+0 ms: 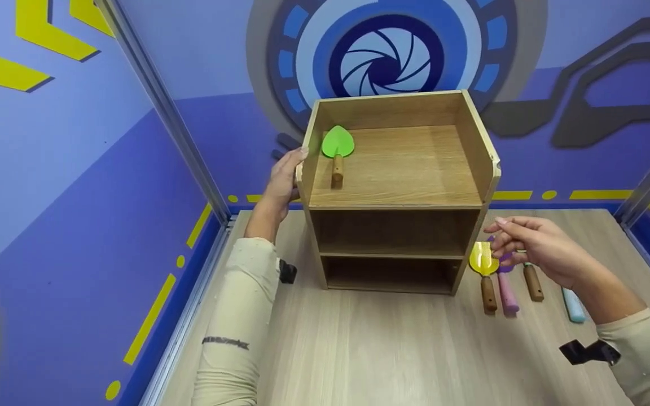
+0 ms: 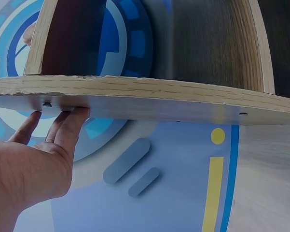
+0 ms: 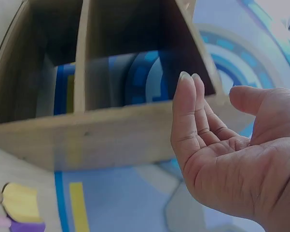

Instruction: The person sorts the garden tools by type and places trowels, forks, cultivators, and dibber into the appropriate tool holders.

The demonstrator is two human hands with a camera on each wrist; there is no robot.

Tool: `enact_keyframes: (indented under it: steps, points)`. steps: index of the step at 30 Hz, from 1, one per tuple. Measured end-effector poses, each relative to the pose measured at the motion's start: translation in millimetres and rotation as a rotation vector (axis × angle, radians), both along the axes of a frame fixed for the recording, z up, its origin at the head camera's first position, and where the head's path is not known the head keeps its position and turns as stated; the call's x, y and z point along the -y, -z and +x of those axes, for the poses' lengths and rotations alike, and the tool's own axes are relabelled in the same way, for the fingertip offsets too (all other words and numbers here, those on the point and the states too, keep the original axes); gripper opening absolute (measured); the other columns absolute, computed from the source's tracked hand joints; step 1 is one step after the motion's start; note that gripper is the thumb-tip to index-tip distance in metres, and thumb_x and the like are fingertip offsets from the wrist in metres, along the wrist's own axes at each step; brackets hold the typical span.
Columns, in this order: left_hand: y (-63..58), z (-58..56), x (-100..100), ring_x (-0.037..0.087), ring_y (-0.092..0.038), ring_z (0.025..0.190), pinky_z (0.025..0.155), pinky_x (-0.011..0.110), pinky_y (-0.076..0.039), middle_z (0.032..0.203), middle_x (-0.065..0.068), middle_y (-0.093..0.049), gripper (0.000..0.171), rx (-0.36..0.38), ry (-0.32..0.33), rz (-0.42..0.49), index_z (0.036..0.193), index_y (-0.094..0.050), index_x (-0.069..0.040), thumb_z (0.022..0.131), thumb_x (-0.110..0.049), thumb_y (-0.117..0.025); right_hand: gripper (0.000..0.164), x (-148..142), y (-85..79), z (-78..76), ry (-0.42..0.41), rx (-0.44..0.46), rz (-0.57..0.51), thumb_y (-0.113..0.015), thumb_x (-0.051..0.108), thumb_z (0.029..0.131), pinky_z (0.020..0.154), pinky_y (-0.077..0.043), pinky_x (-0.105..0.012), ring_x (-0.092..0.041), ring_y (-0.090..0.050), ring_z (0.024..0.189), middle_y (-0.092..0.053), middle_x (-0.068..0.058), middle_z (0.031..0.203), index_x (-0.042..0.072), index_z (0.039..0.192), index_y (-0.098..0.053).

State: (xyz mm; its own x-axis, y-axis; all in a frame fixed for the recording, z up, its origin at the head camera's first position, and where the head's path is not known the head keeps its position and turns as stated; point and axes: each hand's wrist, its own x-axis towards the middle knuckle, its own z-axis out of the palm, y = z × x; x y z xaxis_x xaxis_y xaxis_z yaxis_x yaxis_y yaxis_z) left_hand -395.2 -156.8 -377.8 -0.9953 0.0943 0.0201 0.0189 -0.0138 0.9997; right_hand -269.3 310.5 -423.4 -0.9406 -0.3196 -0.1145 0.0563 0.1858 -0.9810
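Note:
A small wooden shelf unit (image 1: 395,207) stands on the table, with an open top tray above two compartments. My left hand (image 1: 284,177) rests its fingers against the outer left side panel near the top; the left wrist view shows those fingers (image 2: 70,130) fairly straight on the panel. On the top tray lies a green toy trowel (image 1: 338,144) with a brown handle. To the right of the unit, my right hand (image 1: 545,248) hovers with loosely bent fingers, holding nothing. Beneath it lie a yellow trowel (image 1: 483,260) and a purple one with a pink handle (image 1: 508,293).
A brown handle (image 1: 533,283) and a light blue handle (image 1: 573,306) lie further right, their heads hidden by my right hand and wrist. Blue patterned walls (image 1: 212,141) enclose the wooden table (image 1: 381,349) at the back and sides.

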Motion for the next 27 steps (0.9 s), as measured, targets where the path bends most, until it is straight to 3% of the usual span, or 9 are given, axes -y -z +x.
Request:
enact_keyframes:
  steps: [6,12,21,27]
  points:
    - [1.4,0.6,-4,0.025,-0.063,0.124,0.105,0.045,-0.054,0.146,0.015,-0.062,0.058,-0.013,-0.023,0.002,0.149,-0.06,-0.015,0.103,-0.05,-0.054,0.031,-28,10.4,-0.3,0.048,0.042,-0.033,-0.046,0.033,0.115,0.074,-0.064,-0.028,-0.011,-0.076,0.085,-0.076,0.003,0.093,0.015,0.117,-0.071]
    - [2.2,2.1,-6,0.023,-0.065,0.115,0.096,0.041,-0.056,0.139,0.017,-0.064,0.06,-0.026,-0.045,0.009,0.148,-0.06,-0.012,0.102,-0.051,-0.054,0.034,-57,25.5,-1.6,0.081,0.094,-0.083,-0.043,0.034,0.116,0.076,-0.063,-0.027,-0.011,-0.075,0.087,-0.075,0.005,0.094,0.024,0.113,-0.075]
    - [2.8,2.3,-5,0.021,-0.066,0.112,0.094,0.038,-0.056,0.138,0.017,-0.066,0.058,-0.025,-0.057,0.014,0.146,-0.062,-0.014,0.101,-0.051,-0.055,0.034,-105,61.2,-6.3,0.134,0.178,-0.057,-0.039,0.044,0.116,0.085,-0.06,-0.025,-0.007,-0.071,0.096,-0.071,0.011,0.101,0.033,0.111,-0.071]
    - [3.6,2.6,-7,0.023,-0.066,0.118,0.098,0.04,-0.056,0.14,0.016,-0.065,0.06,-0.021,-0.049,0.003,0.146,-0.062,-0.014,0.101,-0.052,-0.055,0.033,-132,85.5,-1.8,0.224,0.244,-0.132,-0.044,0.045,0.114,0.083,-0.061,-0.024,-0.007,-0.074,0.093,-0.075,0.012,0.098,0.033,0.104,-0.073]
